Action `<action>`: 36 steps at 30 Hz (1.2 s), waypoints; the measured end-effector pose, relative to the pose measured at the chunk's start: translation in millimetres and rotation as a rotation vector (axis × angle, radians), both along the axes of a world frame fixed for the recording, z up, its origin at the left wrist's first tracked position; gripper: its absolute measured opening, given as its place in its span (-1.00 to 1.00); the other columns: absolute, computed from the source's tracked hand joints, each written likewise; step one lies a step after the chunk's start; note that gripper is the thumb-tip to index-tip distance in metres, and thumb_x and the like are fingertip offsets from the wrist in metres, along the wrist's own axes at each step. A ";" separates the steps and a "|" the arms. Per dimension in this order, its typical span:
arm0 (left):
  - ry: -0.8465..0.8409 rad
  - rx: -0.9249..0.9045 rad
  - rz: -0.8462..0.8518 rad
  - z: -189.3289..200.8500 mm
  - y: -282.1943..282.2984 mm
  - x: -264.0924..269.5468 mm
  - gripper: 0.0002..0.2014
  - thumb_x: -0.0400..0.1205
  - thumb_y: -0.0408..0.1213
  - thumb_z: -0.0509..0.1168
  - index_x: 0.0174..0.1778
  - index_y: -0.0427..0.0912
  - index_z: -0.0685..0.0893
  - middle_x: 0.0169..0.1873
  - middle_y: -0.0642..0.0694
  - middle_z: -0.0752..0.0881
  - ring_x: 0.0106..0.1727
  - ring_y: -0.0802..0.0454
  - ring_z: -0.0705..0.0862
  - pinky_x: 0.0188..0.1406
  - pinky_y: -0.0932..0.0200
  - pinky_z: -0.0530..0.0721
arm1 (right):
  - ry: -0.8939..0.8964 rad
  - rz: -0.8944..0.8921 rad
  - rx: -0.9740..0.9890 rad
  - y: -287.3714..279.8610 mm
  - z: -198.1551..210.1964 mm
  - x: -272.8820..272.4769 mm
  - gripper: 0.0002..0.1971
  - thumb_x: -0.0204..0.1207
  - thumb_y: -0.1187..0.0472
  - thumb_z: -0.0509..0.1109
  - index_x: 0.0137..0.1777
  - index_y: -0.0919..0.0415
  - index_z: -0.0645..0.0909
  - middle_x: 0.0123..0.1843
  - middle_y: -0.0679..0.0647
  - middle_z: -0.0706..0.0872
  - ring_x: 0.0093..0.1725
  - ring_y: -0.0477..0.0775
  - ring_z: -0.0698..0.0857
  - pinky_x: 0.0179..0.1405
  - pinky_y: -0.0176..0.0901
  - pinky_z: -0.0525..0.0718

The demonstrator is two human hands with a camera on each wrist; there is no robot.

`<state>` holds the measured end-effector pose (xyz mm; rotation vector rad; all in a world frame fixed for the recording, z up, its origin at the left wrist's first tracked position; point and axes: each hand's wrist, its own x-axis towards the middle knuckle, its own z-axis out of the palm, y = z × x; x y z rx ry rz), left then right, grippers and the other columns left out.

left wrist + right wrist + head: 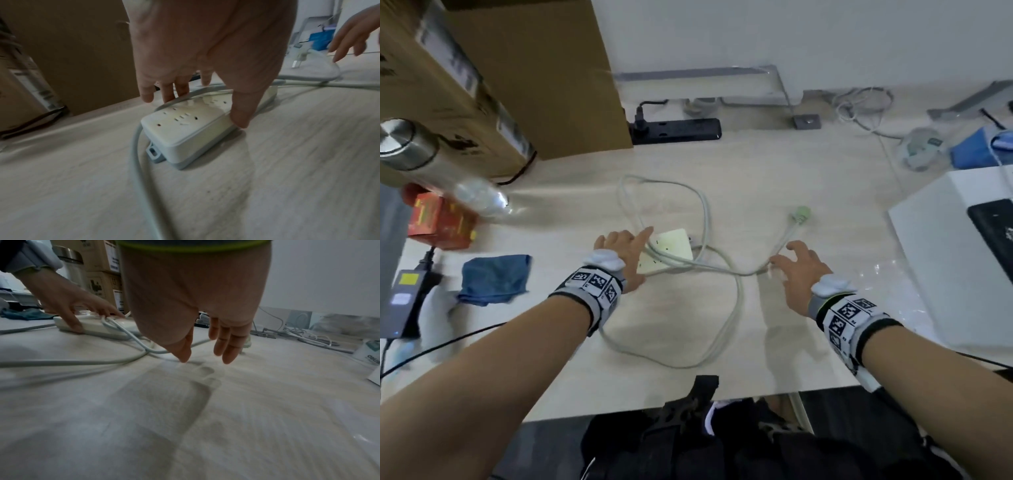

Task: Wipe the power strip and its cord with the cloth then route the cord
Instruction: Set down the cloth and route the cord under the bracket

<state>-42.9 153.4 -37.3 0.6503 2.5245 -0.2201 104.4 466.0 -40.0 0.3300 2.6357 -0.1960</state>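
**Both hands at the strip and cord, cloth lying aside**

Far to my left the blue cloth (494, 279) lies crumpled on the desk (774, 178), touched by neither hand; I judge the wiping either done or paused, and nothing in the pictures tells me which; the routing looks unfinished, since the cord (726, 329) sprawls in loose loops and its plug (800, 214) lies free on the desk.

Next comes my left hand (625, 255), spread over the white power strip (671, 251); its fingers are nearly straight, thumb on the near side wall and the others reaching past the far edge, so it is bracing or about to grasp rather than clamping; a strand of cord crosses the strip's top.

To the right, my right hand (803, 270) hovers with fingers apart and holding nothing, close to the stretch of cord leading to the plug.

The left wrist view alone shows the strip's sockets and my thumb (241, 116) against its side; the right wrist view alone shows my fingertips (228, 356) clear of the desk, casting a shadow; only the head view shows the cord's whole run.
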 end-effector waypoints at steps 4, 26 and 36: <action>0.027 -0.008 0.052 7.8 4.6 12.4 -0.10 0.41 0.17 0.37 0.58 0.26 -0.01 0.37 -0.10 0.44 0.29 -0.14 0.44 0.21 -0.07 0.50 | -0.014 -0.028 -0.039 11.6 1.3 -2.4 -0.19 0.49 0.26 0.28 0.62 -0.24 -0.06 0.43 0.11 0.25 0.30 0.18 0.46 0.15 -0.01 0.59; 0.148 0.379 0.025 35.9 -14.7 -52.4 -0.61 0.53 0.24 0.27 -0.22 -0.03 0.71 -0.06 0.09 0.51 -0.19 -0.02 0.56 -0.20 0.09 0.57 | 0.665 -0.045 -0.404 -62.2 69.2 -94.5 -0.88 0.61 0.08 0.27 -0.07 0.10 0.56 -0.20 0.00 0.56 -0.17 0.11 0.56 -0.20 -0.05 0.52; -0.077 0.824 0.152 70.2 -11.1 -63.4 -0.85 0.59 -0.10 0.38 -0.25 -0.05 0.72 -0.48 0.05 0.63 -0.48 0.12 0.52 -0.49 0.20 0.46 | 0.824 -0.088 -0.369 -153.0 76.8 -136.8 -0.77 0.53 0.08 0.38 0.14 0.13 0.62 0.10 0.08 0.61 0.03 0.10 0.60 0.01 -0.07 0.58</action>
